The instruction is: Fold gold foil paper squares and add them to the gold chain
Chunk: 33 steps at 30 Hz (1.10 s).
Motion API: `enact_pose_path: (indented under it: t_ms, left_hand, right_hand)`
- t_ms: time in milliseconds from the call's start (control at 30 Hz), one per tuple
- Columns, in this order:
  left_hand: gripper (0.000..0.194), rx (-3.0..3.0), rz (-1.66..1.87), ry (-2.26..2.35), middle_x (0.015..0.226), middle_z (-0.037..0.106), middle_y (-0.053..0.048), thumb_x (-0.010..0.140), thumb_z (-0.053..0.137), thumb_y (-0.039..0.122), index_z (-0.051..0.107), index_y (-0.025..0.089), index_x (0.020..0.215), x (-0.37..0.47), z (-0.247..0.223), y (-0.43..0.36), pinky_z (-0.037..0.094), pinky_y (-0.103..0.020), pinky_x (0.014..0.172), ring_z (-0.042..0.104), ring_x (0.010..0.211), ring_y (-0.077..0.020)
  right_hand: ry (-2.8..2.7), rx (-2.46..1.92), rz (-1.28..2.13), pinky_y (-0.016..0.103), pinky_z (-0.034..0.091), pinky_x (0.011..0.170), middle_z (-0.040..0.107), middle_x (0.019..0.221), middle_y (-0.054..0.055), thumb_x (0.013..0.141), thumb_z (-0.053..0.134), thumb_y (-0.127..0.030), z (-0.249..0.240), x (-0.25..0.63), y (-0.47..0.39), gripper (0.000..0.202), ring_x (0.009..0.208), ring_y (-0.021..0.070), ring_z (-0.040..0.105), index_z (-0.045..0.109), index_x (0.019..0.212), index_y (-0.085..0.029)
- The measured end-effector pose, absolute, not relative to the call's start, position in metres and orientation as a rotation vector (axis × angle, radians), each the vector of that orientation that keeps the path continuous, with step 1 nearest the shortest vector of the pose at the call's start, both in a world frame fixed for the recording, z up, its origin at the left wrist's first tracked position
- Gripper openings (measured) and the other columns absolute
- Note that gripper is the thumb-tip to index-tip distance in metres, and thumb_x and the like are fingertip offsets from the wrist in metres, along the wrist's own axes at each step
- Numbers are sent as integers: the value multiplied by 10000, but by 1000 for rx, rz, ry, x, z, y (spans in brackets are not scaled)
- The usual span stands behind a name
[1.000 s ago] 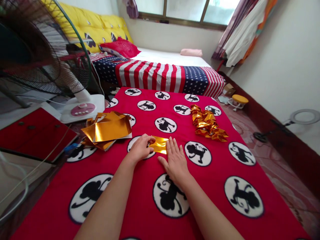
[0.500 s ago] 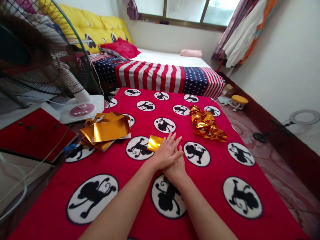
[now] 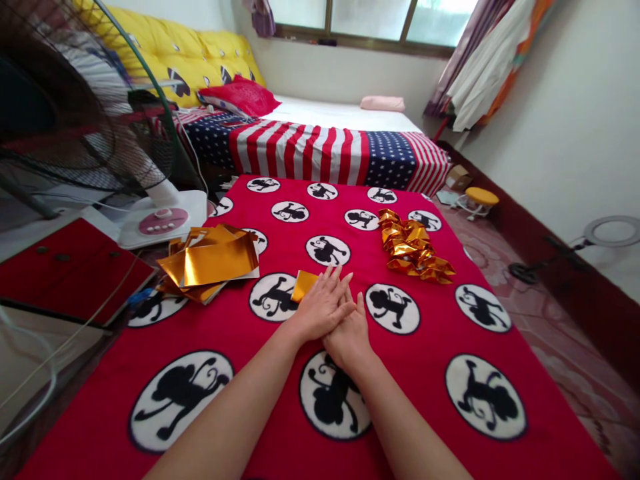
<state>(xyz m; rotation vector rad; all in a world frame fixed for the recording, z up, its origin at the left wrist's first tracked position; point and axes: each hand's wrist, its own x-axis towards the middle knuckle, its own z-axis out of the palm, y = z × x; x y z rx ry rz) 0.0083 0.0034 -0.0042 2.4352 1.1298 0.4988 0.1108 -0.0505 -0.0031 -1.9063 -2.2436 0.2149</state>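
Note:
A small piece of gold foil paper [image 3: 303,285] lies on the red cloth with monkey prints [image 3: 420,407], its right part hidden under my hands. My left hand [image 3: 323,307] rests flat over it, fingers stretched out and overlapping my right hand. Beneath and to the right, my right hand [image 3: 349,333] lies with its fingers extended, partly covered by the left. To the left is a loose stack of gold foil sheets [image 3: 217,260]. Several folded gold foil pieces [image 3: 413,247] sit in a cluster at the back right.
A fan [image 3: 163,213] stands left of the cloth, beside a red panel [image 3: 75,267] and loose cables. Beyond the far edge is a bed with a striped and starred cover [image 3: 320,153]. On the floor at right are a yellow stool [image 3: 481,196] and a ring-shaped stand [image 3: 613,231].
Both hands have shifted slightly to the left, the left hand more, and less of the small foil piece shows. They remain overlapped.

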Motion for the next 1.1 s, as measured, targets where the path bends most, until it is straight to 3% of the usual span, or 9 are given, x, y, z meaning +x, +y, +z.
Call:
enact_pose_path:
  t_ms: [100, 233, 733, 967, 1100]
  left_hand:
    - [674, 2477, 455, 1291, 1605, 208, -124, 949, 355, 557, 290, 194, 1513, -7, -9, 6, 150, -501, 1202, 128, 1496, -265]
    - [599, 2545, 396, 1417, 1600, 244, -76, 955, 378, 491, 352, 220, 1488, -36, -11, 9, 140, -515, 1200, 160, 1489, -271]
    - [549, 2511, 412, 1712, 1577, 305, -64, 947, 398, 436, 408, 243, 1461, -41, -8, 4, 170, -535, 1185, 233, 1467, -273]
    - [557, 2522, 388, 1831, 1577, 311, -38, 956, 352, 484, 410, 260, 1462, -37, -10, 3, 192, -529, 1186, 240, 1465, -267]
    - [561, 2542, 388, 1840, 1579, 308, -25, 956, 340, 495, 394, 276, 1470, -38, -11, 3, 209, -518, 1185, 243, 1464, -259]
  right_hand:
    - [-2216, -1931, 216, 518, 60, 1185, 161, 1614, 61, 940, 381, -411, -4, 110, -50, 656, 1496, 250, 62, 225, 1541, -200]
    - [-2207, -1952, 174, 506, 53, 1186, 140, 1612, 93, 939, 389, -420, -7, 110, -50, 663, 1497, 237, 55, 271, 1523, -130]
    - [-2176, -1889, 176, 506, 48, 1188, 152, 1606, 108, 946, 400, -430, -10, 112, -50, 667, 1494, 239, 88, 277, 1515, -105]
    - [-1685, -1597, 373, 521, 232, 1155, 308, 1553, 166, 942, 453, -457, -14, 119, -46, 663, 1435, 273, 286, 276, 1501, -149]
    - [-1295, -1335, 706, 410, 461, 993, 599, 1267, 126, 919, 538, -416, 22, 114, -50, 415, 1148, 237, 584, 544, 1272, -198]
